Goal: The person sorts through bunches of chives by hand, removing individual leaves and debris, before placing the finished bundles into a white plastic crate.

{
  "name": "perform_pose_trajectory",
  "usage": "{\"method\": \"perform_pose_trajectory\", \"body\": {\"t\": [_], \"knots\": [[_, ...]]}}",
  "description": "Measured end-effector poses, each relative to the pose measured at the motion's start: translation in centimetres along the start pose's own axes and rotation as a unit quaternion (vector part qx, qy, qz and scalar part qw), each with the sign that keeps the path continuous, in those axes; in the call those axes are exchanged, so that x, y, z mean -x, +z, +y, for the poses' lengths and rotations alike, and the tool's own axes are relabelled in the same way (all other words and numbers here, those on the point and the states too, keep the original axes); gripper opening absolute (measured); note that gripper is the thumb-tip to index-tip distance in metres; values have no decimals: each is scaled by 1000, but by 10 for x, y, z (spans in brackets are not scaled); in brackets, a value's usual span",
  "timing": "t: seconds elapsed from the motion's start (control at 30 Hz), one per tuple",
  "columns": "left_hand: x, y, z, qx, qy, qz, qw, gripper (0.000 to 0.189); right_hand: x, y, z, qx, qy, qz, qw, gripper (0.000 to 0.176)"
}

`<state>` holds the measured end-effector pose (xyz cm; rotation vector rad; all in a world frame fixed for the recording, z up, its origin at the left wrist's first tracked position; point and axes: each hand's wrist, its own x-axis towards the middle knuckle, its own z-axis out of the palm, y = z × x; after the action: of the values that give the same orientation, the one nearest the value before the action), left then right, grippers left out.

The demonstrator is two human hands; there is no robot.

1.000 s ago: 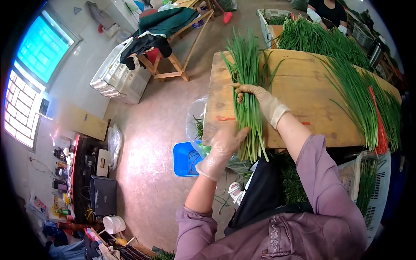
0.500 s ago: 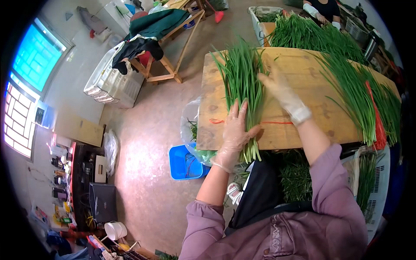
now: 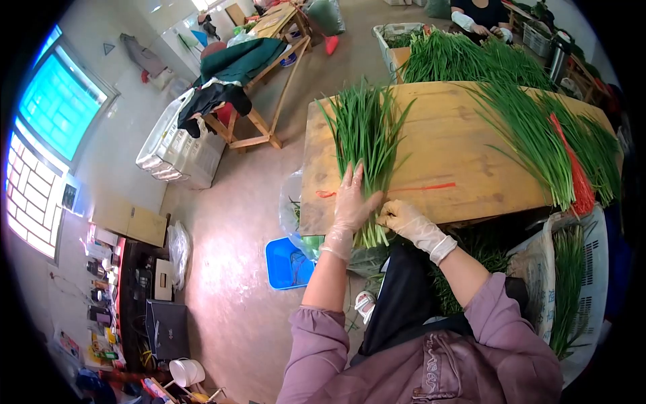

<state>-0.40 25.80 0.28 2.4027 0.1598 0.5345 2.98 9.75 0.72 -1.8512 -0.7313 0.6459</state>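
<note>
A bundle of garlic chives (image 3: pixel 367 128) lies on the wooden table (image 3: pixel 437 151), its pale stem ends reaching over the near edge. My left hand (image 3: pixel 351 205), in a clear plastic glove, rests on the lower stems with its fingers stretched out and thumb apart. Beside the stem ends on the right is my gloved right hand (image 3: pixel 407 225), its fingers curled into a pinch; what they hold, if anything, is hidden. A red tie string (image 3: pixel 431 186) runs across the wood and passes beneath the bundle.
More chives (image 3: pixel 531 141) and a bunch of red strings (image 3: pixel 573 172) lie at the table's right. A chive heap (image 3: pixel 464 57) is behind, near another person (image 3: pixel 481 17). A blue bin (image 3: pixel 286 262) stands on the floor; a white crate (image 3: pixel 589 289) stands at the right.
My right hand has come down from the leaves' right side to the stem ends, and its fingers have closed. My left hand stays on the bundle. The view has shifted slightly.
</note>
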Motion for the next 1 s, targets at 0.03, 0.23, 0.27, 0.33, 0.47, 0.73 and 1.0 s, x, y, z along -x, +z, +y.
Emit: {"method": "perform_pose_trajectory", "body": {"t": [0.03,0.23,0.27,0.33,0.47,0.73,1.0], "knots": [[0,-2,1,-3,-11,-7,1000,81,7,2,-1,3,-31,39,999,18],[-2,-4,25,-154,-72,-51,984,87,99,-15,26,107,-72,27,991,14],[-3,-5,31,-203,-81,-51,975,88,118,-19,40,190,-82,42,978,12],[-4,-9,41,-206,-78,-48,974,92,147,-30,91,352,43,-5,935,20],[0,-19,48,-199,-3,-20,980,93,196,-70,127,425,255,-91,864,60],[9,-1,53,-265,-6,-85,961,85,250,-158,101,200,40,310,929,26],[6,17,131,-146,214,94,961,64,216,-285,83,437,113,440,776,31]]}}
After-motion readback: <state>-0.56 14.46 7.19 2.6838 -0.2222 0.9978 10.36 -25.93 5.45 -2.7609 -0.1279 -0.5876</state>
